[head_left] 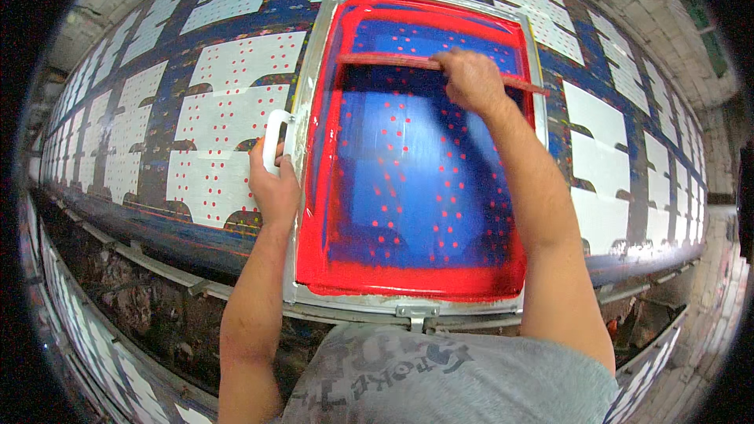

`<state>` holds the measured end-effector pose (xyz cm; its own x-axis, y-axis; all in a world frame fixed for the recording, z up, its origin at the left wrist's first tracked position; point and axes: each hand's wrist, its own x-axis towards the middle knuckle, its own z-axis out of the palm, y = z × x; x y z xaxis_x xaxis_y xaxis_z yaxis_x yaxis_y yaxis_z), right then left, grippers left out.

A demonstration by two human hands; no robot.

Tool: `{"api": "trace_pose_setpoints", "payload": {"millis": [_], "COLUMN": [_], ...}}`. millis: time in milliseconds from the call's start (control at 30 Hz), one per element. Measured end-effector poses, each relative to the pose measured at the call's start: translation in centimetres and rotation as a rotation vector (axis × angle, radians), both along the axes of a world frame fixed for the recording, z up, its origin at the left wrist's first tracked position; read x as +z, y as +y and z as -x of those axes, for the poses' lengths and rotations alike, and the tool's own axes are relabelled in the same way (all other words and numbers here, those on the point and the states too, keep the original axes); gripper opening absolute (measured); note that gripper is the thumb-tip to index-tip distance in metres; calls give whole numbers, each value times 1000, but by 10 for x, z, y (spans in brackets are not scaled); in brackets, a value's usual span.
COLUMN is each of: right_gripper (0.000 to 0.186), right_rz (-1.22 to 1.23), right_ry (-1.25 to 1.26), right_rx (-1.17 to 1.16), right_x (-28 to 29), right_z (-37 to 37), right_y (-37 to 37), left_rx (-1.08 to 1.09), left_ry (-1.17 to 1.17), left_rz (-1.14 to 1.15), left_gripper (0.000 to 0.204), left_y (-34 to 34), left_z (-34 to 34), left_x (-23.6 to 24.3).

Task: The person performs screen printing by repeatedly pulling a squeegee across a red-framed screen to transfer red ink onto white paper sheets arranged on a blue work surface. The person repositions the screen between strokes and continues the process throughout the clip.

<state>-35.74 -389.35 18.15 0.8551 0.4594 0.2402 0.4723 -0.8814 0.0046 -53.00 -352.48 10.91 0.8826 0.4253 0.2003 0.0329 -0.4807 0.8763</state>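
While the R hand (pixel 473 81) pinches the long red-smeared squeegee (pixel 385 60) from above, fingers curled over its top edge, the L hand (pixel 275 180) is wrapped round the lower part of the white handle (pixel 271 137) on the framed screen (pixel 318 71); how tightly, can't tell. Squeegee lies crosswise over the blue mesh (pixel 385 165), nearer the far end. To pull well, IMO: keep press. even side to side, esp. b/c the R hand sits right of ctr & the left end could ride light. Hold tilt const., one smooth stroke, no stops. Right end looks to overlap the frame's side, so watch it doesn't catch. L hand should pin the frame w/o shift, else dots on the white panels (pixel 239 59) prob. smear. Red ink (pixel 408 283) lies thick along the near edge, so ease off there.
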Motion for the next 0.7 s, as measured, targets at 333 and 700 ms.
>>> {"api": "trace_pose_setpoints", "payload": {"millis": [333, 700], "right_gripper": [39, 37], "right_rz": [121, 103], "right_ry": [35, 185], "right_rx": [-68, 13], "right_x": [15, 21], "right_z": [-136, -145], "right_y": [-19, -28], "left_rx": [7, 19], "left_ry": [25, 37], "left_rz": [11, -6], "left_gripper": [59, 57], "left_y": [-1, -1], "left_z": [2, 2], "left_x": [2, 2]}}
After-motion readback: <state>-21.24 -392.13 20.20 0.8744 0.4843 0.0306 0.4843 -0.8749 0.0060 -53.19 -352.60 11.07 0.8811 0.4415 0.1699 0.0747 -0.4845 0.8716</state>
